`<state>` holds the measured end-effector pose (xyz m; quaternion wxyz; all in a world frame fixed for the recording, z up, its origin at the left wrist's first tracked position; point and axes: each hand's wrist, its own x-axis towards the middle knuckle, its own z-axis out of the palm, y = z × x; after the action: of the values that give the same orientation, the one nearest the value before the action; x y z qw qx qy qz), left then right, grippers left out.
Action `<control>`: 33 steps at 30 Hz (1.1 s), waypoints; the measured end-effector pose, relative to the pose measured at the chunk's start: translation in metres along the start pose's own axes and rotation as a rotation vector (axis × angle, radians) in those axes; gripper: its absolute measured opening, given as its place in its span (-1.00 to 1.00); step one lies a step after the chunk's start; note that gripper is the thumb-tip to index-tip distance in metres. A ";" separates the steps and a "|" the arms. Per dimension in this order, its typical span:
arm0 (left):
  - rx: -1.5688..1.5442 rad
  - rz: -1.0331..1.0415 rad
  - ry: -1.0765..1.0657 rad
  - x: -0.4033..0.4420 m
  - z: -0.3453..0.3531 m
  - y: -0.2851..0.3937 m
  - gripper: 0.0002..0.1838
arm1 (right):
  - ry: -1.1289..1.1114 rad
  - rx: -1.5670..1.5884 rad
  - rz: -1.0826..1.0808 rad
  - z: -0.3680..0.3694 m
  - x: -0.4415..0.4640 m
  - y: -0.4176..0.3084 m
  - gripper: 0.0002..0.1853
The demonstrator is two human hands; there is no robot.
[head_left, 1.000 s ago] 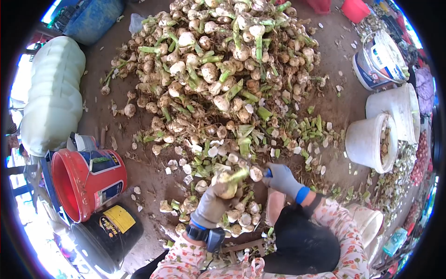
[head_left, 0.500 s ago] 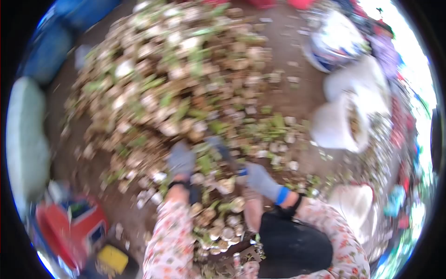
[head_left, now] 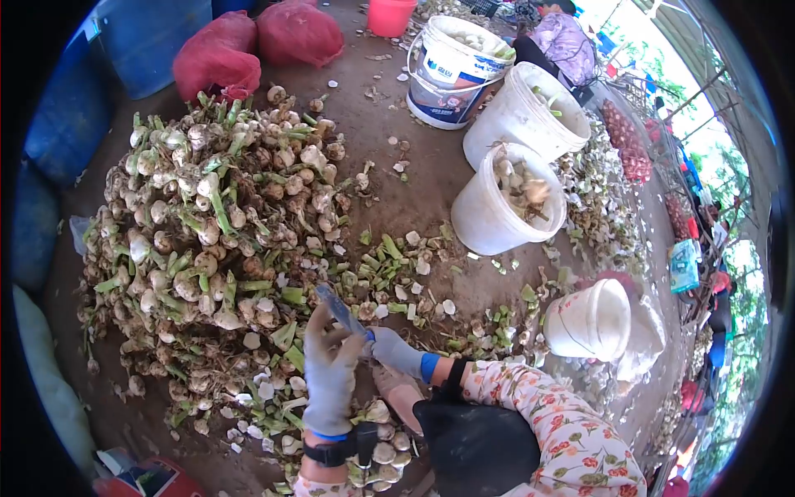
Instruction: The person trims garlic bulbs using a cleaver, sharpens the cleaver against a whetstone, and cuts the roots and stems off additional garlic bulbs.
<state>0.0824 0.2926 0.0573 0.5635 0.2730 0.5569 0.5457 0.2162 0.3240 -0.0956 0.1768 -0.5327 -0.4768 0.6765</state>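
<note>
My left hand [head_left: 331,373], in a pale glove, has its fingers apart with nothing in them, just left of the knife. The gloved right hand [head_left: 396,352] is closed round the handle of a knife [head_left: 339,311], whose blade points up and left. Beyond them on the left lies a large heap of bulbs [head_left: 199,240] with roots and green stem stubs. Trimmed bulbs [head_left: 385,451] lie beside my left wrist. A blurred bulb [head_left: 536,192] shows at the mouth of the nearest upright white bucket [head_left: 497,215].
Two more buckets [head_left: 522,116] [head_left: 451,79] with bulbs stand behind it. A smaller white bucket [head_left: 588,321] is at the right. Cut stems [head_left: 389,261] litter the ground. Red net sacks [head_left: 298,33] and blue barrels [head_left: 149,41] are at the back left; a red bucket [head_left: 153,480] is at lower left.
The view has swung right. One second ago my left hand held a bulb by the knife; it reached toward the heap's edge, and now it is open near the knife.
</note>
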 end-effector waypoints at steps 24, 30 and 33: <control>0.190 -0.452 0.444 -0.026 -0.208 -0.113 -0.30 | -0.150 -0.470 -0.082 0.013 0.002 -0.022 -0.54; 0.002 -0.289 0.120 -0.088 -0.156 -0.098 -0.25 | -0.425 -0.035 0.047 0.074 -0.016 -0.066 -0.60; 0.181 -0.093 0.130 -0.082 -0.132 -0.089 -0.22 | -0.390 -0.142 -0.011 0.090 -0.033 -0.089 -0.65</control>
<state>0.0062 0.1547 -0.0277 0.5241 0.2608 0.6512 0.4830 0.1249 0.3009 -0.0050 0.0468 -0.4000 -0.5516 0.7305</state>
